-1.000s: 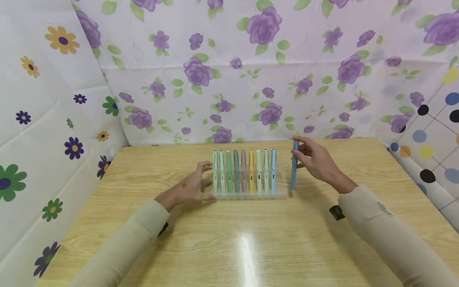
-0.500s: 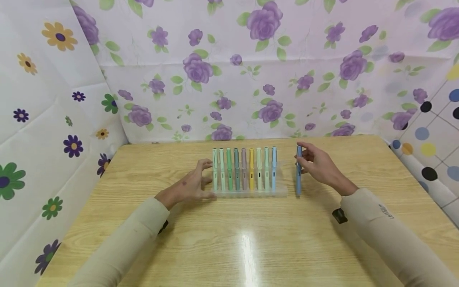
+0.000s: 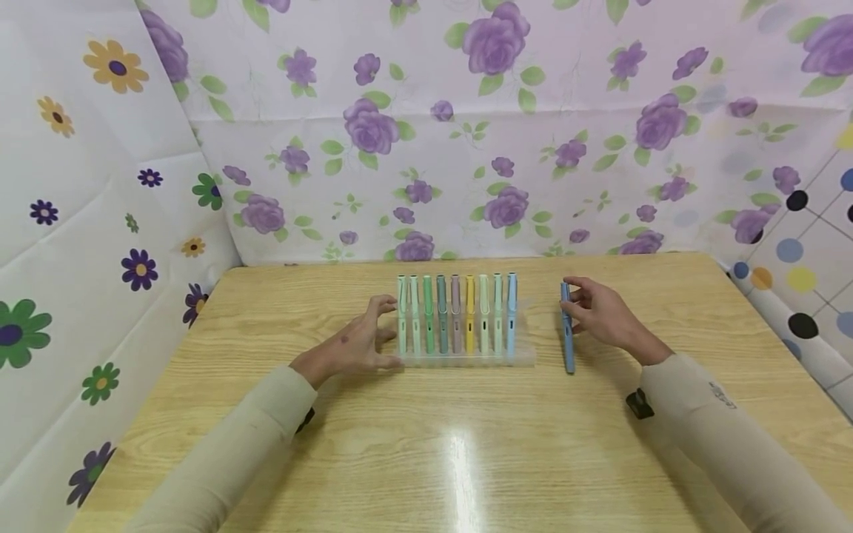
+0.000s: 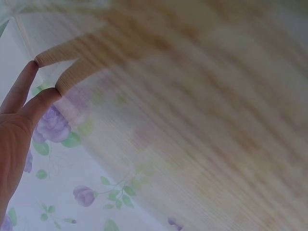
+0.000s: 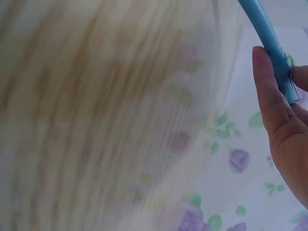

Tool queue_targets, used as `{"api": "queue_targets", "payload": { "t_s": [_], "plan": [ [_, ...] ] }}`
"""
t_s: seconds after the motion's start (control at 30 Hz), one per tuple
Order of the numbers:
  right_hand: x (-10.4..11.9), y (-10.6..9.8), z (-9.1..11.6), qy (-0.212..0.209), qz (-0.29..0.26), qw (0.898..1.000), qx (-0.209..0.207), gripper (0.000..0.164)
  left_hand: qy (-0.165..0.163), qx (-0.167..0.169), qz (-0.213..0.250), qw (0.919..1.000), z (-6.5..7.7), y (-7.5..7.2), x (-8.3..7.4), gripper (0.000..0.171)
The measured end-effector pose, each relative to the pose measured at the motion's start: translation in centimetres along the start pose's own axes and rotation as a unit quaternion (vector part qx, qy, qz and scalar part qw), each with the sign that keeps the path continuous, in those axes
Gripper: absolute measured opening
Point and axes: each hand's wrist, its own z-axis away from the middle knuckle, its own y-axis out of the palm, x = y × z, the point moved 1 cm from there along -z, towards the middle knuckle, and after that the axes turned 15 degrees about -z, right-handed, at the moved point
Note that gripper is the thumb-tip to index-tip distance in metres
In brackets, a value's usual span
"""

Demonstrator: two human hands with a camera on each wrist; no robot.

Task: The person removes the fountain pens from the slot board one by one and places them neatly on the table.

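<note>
A clear pen stand [image 3: 466,361] holds a row of capped pens [image 3: 456,314] in greens, teal, mauve, yellow and light blue. My left hand [image 3: 360,340] grips its left end, thumb at the front corner and fingers toward the back. In the left wrist view, two fingertips of the left hand [image 4: 21,125] show, while the stand is barely seen. Right of the stand, my right hand [image 3: 603,314] pinches a blue pen [image 3: 568,340] near its clip end. The right wrist view shows this pen [image 5: 269,41] between thumb and fingers. Its lower end points toward the front, near the tabletop; contact cannot be told.
A wood-grain table [image 3: 400,451] lies beneath both hands. Patterned cloth [image 3: 440,170] stands along the back edge, with more flowered cloth [image 3: 87,281] at left and dotted cloth [image 3: 800,296] at right. Black wrist devices [image 3: 640,404] show under the sleeves.
My right hand has moved right and toward the front with the blue pen, away from the stand. The left hand and the stand have stayed in place.
</note>
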Motion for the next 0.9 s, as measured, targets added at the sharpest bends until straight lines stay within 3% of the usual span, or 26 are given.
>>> {"api": "queue_targets", "payload": {
  "t_s": [0.3,0.9],
  "plan": [
    [-0.8,-0.3,-0.6,0.04,-0.004,0.999,0.016,0.057,0.005,-0.003,-0.007,1.0,-0.1,0.1,0.1,0.097],
    [-1.3,0.3,-1.6,0.098,0.061,0.993,0.005,0.058,0.005,-0.005,0.021,0.9998,0.0,0.2,0.2,0.098]
  ]
}}
